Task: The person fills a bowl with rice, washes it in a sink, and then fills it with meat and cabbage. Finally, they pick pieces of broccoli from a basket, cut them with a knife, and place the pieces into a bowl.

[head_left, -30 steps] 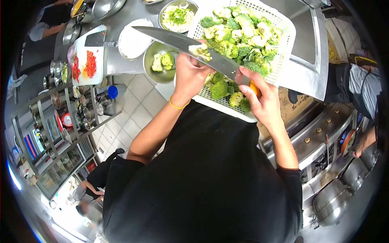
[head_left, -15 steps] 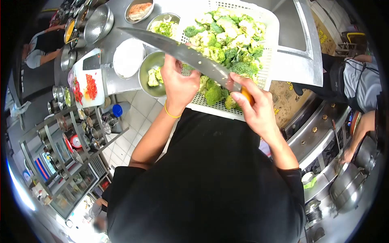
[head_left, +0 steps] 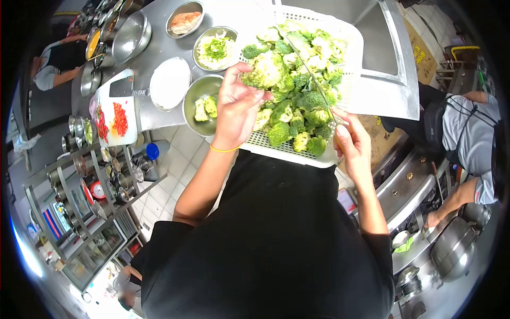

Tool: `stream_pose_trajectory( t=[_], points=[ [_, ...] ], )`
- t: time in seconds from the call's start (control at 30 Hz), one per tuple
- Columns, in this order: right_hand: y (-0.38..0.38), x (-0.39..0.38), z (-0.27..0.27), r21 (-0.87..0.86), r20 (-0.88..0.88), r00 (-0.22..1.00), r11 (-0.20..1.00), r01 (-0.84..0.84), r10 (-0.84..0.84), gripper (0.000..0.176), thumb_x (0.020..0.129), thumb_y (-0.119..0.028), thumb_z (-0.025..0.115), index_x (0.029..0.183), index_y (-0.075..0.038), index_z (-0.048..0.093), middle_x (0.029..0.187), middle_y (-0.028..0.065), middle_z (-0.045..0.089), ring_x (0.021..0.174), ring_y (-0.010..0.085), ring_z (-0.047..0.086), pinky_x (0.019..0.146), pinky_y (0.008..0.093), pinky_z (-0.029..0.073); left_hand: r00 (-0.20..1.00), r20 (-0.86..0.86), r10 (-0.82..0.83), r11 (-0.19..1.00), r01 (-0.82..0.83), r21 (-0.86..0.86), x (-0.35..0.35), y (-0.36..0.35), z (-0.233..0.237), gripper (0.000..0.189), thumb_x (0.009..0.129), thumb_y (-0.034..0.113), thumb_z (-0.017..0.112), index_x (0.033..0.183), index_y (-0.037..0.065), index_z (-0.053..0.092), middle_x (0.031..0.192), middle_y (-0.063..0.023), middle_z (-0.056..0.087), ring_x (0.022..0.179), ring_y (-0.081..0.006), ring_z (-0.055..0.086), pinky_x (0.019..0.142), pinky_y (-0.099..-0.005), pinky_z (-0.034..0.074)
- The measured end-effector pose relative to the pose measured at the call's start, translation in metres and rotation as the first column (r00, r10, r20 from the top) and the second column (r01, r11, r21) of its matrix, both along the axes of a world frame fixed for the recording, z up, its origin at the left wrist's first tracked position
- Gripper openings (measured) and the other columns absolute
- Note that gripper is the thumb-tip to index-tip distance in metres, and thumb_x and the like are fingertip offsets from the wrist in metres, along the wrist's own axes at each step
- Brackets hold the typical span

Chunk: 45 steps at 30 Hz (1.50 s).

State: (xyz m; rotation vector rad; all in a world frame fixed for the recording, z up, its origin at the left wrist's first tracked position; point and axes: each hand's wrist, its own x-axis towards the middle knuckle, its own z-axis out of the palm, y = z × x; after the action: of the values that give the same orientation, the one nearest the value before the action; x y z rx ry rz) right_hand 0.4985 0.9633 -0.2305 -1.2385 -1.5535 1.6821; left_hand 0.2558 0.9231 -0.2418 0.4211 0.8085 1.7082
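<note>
Between the thumb and fingers of my left hand (head_left: 238,109) is a large broccoli head (head_left: 265,70), held up over a white perforated basket (head_left: 260,143). In the basket lie many cut broccoli florets (head_left: 311,101). My right hand (head_left: 353,139) is closed around the handle of a kitchen knife (head_left: 308,66), and the handle is mostly hidden in my grip. The blade shows nearly edge-on, slanting up and left above the florets. Left of my left hand stands a steel bowl (head_left: 189,109) with a few broccoli pieces in it.
On the steel counter stand a white round container (head_left: 170,82), a bowl of chopped greens (head_left: 215,34) and a bowl of meat (head_left: 186,11). A cutting board (head_left: 130,130) holds chopped red pepper (head_left: 120,120). A sink (head_left: 374,42) lies right of the basket. Another person (head_left: 470,133) works at the right.
The knife has swung from lying across my left hand to a steeper slant farther right. My left fingers have spread wider around the broccoli head, and my right hand has moved slightly right and down.
</note>
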Motion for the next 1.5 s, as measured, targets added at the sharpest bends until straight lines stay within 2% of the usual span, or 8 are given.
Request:
stream_pose_trajectory(
  t=[0.13,0.27,0.4,0.73,1.07,1.2,1.4,1.5],
  points=[
    [0.000,-0.008,-0.003,0.043,-0.004,1.000,0.999,-0.017,0.017,0.034,0.089,-0.022,0.056,0.120,-0.007,0.056,0.079,0.0010,0.054,0.056,0.0060,0.045,0.053,0.0221,0.038,0.942,0.283,-0.182,0.983,0.165,0.082,0.009,0.015,0.005,0.032,0.081,0.001,0.058,0.108,0.009,0.044,0.111,-0.0043,0.051,0.100,-0.0163,0.051,0.088,-0.0412,0.038],
    [0.006,-0.009,0.001,0.430,0.109,0.994,0.901,-0.048,0.001,0.037,0.085,-0.022,0.062,0.118,-0.006,0.057,0.086,0.0101,0.063,0.065,0.0147,0.060,0.061,0.0270,0.047,0.930,-0.359,0.085,0.990,-0.039,0.135,0.019,0.027,-0.002,0.044,0.072,-0.007,0.064,0.109,0.006,0.044,0.110,-0.0067,0.050,0.108,-0.0186,0.046,0.092,-0.0353,0.038],
    [0.008,-0.021,0.005,0.676,0.149,0.988,0.727,-0.121,0.026,0.039,0.081,-0.022,0.065,0.117,-0.008,0.057,0.088,0.0129,0.065,0.070,0.0225,0.064,0.063,0.0302,0.050,0.873,-0.479,0.096,0.989,-0.030,0.144,0.016,0.021,-0.008,0.048,0.075,-0.008,0.058,0.118,0.004,0.039,0.117,-0.0121,0.047,0.108,-0.0178,0.048,0.091,-0.0310,0.042],
    [0.003,-0.039,0.003,0.570,0.169,0.978,0.798,-0.196,0.120,0.039,0.080,-0.019,0.066,0.116,-0.008,0.057,0.090,0.0124,0.065,0.071,0.0277,0.063,0.064,0.0313,0.050,0.833,-0.530,0.161,0.980,-0.197,-0.011,0.015,0.009,0.006,0.045,0.063,-0.010,0.066,0.103,-0.002,0.046,0.093,-0.0057,0.056,0.086,-0.0123,0.056,0.075,-0.0243,0.047],
    [-0.024,-0.014,0.012,-0.099,0.190,0.935,0.953,-0.285,0.299,0.031,0.090,-0.021,0.057,0.116,-0.005,0.057,0.095,0.0061,0.067,0.056,0.0097,0.050,0.060,0.0251,0.045,0.971,-0.229,0.066,0.939,-0.138,-0.315,0.019,-0.030,0.000,0.036,0.067,-0.014,0.066,0.091,0.002,0.045,0.079,-0.0018,0.049,0.071,-0.0071,0.049,0.065,-0.0217,0.048],
    [-0.029,-0.012,0.009,-0.258,0.199,0.934,0.936,-0.240,0.295,0.029,0.091,-0.021,0.053,0.115,-0.004,0.058,0.063,0.0028,0.055,0.051,0.0081,0.046,0.053,0.0233,0.041,0.972,-0.225,0.068,0.927,-0.145,-0.345,0.017,-0.033,-0.011,0.037,0.066,-0.016,0.064,0.090,0.004,0.043,0.076,0.0011,0.044,0.068,-0.0052,0.041,0.061,-0.0205,0.043],
    [-0.044,-0.017,-0.006,-0.281,0.231,0.944,0.945,-0.167,0.236,0.032,0.094,-0.026,0.047,0.116,-0.005,0.058,0.056,-0.0001,0.047,0.047,0.0074,0.045,0.047,0.0241,0.037,0.848,-0.503,0.168,0.944,-0.286,-0.167,0.007,-0.035,0.012,0.034,0.064,-0.016,0.062,0.087,0.003,0.045,0.085,-0.0021,0.049,0.079,-0.0074,0.049,0.065,-0.0214,0.043],
    [-0.030,-0.028,-0.010,-0.339,0.057,0.980,0.927,-0.162,0.192,0.032,0.096,-0.027,0.044,0.117,-0.005,0.055,0.054,-0.0013,0.043,0.044,0.0062,0.039,0.043,0.0230,0.033,0.547,-0.819,0.175,0.953,-0.304,0.000,0.008,-0.041,0.022,0.036,0.064,-0.013,0.061,0.094,0.001,0.048,0.098,-0.0091,0.052,0.092,-0.0137,0.053,0.077,-0.0267,0.046]
  ],
)
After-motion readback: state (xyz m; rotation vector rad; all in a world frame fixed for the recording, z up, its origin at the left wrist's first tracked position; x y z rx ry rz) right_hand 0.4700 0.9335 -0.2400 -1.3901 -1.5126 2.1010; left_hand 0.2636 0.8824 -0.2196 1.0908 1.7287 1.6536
